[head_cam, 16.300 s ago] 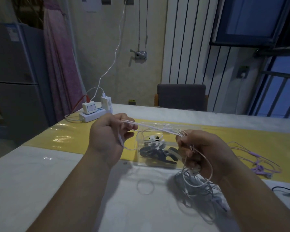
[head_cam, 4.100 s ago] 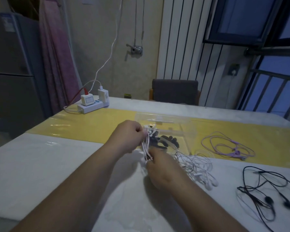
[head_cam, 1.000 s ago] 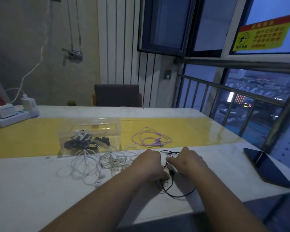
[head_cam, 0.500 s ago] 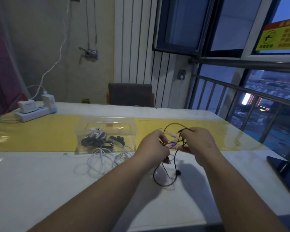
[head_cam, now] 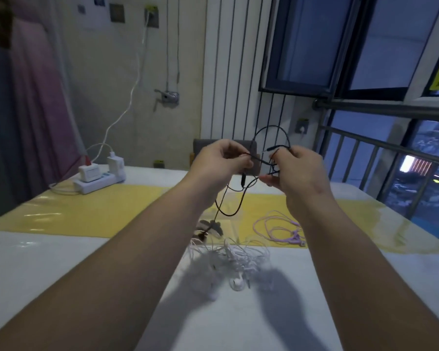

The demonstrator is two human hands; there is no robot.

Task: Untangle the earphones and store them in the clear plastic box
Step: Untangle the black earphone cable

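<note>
Up at twelve o'clock, lifted off the surface (head_cam: 61, 269), the black earphones (head_cam: 243, 181) hang between my hands. The left hand (head_cam: 221, 160) and the right hand (head_cam: 299, 168) each have a narrow grip pinching the cord, with a loop arching above. The earbuds dangle toward the clear plastic box (head_cam: 232, 224), partly hidden by my left forearm. I judge this is the unknotting step: pin one end, feed the plug back through the loop slowly, never yank. White earphones (head_cam: 236, 257) lie tangled at the box's six o'clock, purple earphones (head_cam: 281, 229) at three.
</note>
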